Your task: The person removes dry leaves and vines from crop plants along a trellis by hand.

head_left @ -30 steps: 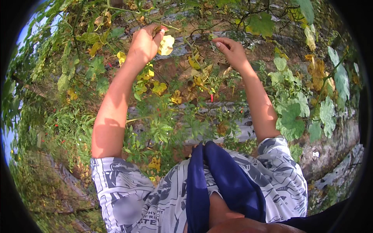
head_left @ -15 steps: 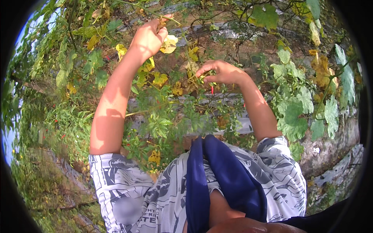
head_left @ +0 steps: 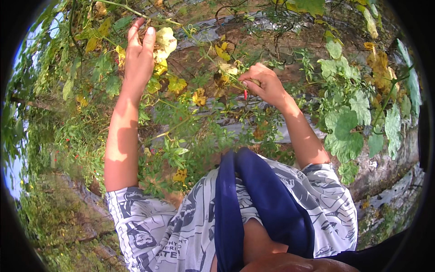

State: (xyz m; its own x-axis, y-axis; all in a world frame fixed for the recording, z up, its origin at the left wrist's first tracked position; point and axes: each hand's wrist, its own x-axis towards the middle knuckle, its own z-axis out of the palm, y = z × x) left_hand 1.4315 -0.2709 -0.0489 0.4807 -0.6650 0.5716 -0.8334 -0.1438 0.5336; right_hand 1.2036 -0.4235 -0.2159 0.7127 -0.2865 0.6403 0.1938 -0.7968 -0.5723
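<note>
1. The thin green vine [head_left: 168, 21] slants from upper left toward the right hand [head_left: 253, 82], whose fingers pinch a stem, seemingly its end.
2. The left hand [head_left: 140, 56] is raised beside a yellow leaf [head_left: 166, 41], finger and thumb parted; whether it grips anything, I cannot tell.
3. The step looks like handling the vine; moving it calls for gentle tension.
4. A red chilli [head_left: 245, 94] hangs just below the right hand.

Thin green vine [head_left: 179, 24], slanting down from upper left, lower part gripped in the right hand [head_left: 263, 82], pale yellow, crinkled leaf [head_left: 166, 40] hanging beside the left hand's [head_left: 140, 56] thumb.
</note>
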